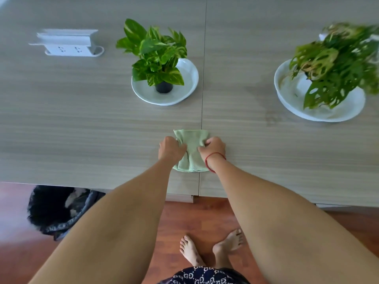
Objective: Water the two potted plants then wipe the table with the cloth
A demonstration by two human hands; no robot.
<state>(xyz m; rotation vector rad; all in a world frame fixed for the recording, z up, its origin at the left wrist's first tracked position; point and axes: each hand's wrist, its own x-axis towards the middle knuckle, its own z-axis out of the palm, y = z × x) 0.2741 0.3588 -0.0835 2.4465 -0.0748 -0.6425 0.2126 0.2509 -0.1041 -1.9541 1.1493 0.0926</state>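
A pale green cloth (192,148) lies on the grey wood-grain table (82,130) near its front edge, across the seam between two tabletops. My left hand (170,149) pinches its left side and my right hand (214,149) pinches its right side; a red string circles the right wrist. Behind it stands a variegated leafy plant (155,52) in a small black pot (164,88) on a white dish (186,78). Far right, a plant with holed leaves (336,64) sits in a second white dish (320,111); its pot is mostly hidden by leaves.
A white power-socket box (67,44) sits at the back left of the table. Faint wet marks (272,117) show on the tabletop left of the right dish. Under the table's left front edge stands a bin with a black bag (55,210). My bare feet stand on red-brown wood floor.
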